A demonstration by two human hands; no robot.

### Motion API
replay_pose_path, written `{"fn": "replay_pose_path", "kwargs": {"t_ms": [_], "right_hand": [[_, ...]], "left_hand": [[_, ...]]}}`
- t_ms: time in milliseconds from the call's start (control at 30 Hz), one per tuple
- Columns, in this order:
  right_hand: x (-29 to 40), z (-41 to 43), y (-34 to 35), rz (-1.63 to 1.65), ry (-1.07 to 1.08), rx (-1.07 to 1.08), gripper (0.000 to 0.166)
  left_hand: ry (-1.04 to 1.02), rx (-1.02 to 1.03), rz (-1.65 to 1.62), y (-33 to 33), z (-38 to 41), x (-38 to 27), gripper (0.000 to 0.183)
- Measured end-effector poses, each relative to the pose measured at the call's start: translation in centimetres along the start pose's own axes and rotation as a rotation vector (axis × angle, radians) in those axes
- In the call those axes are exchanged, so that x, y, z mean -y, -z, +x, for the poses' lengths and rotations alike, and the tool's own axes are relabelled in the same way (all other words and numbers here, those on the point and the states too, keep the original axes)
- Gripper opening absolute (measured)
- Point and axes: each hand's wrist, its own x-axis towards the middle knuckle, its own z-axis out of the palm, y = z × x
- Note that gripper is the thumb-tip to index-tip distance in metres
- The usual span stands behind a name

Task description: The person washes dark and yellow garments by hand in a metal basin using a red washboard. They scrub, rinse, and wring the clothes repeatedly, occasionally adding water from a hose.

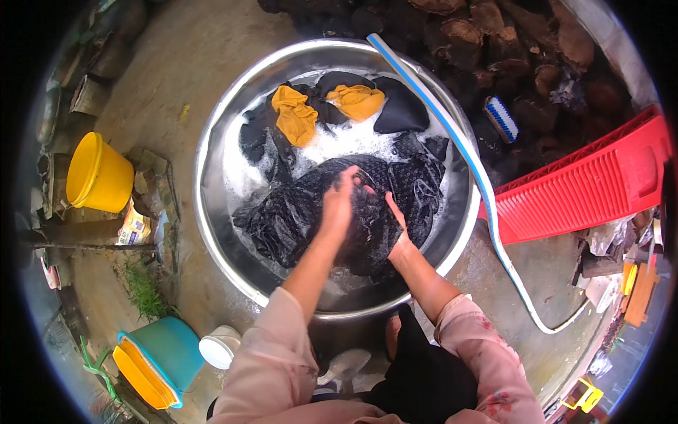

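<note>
A wide metal basin (pixel 208 212) before me holds sudsy water and wet clothes. Both my hands are at a dark patterned garment (pixel 286 217) that spreads over the front half of the basin. My left hand (pixel 341 199) lies against the bunched cloth, its fingers blurred. On the cloth's other side, my right hand (pixel 398 222) cups it from the right, thumb raised. Behind the garment, white foam (pixel 349 140) covers the water. Two mustard-yellow cloths (pixel 294 115) rest on black clothes (pixel 400 106) near the far rim.
A blue-and-white hose (pixel 492 212) crosses the basin's right rim. Right of it lie a red plastic washboard (pixel 577 185) and a scrub brush (pixel 500 119), beside stacked firewood (pixel 508 42). At left stand a yellow bucket (pixel 100 172), a teal tub (pixel 164 350) and a white pail (pixel 220 347).
</note>
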Motion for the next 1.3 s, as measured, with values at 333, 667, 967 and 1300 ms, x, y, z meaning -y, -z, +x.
{"fn": "replay_pose_path", "kwargs": {"t_ms": [333, 667, 967, 1300], "right_hand": [[0.8, -3.1, -2.7, -0.641, -0.203, -0.106, 0.087], [2.6, -2.1, 0.3, -0.645, 0.173, 0.010, 0.039], [-3.0, -1.0, 0.4, -0.349, 0.140, -0.186, 0.034], [-3.7, -3.6, -2.1, -0.419, 0.080, -0.090, 0.049]], "left_hand": [[-0.018, -0.088, 1.092, 4.5, 1.3, -0.1, 0.051], [0.019, -0.301, -0.111, 3.5, -1.0, -6.4, 0.030], [-0.612, -0.553, 0.980, -1.0, -0.3, 2.0, 0.032], [-0.256, -0.342, 0.370, -1.3, -1.2, 2.3, 0.060]]}}
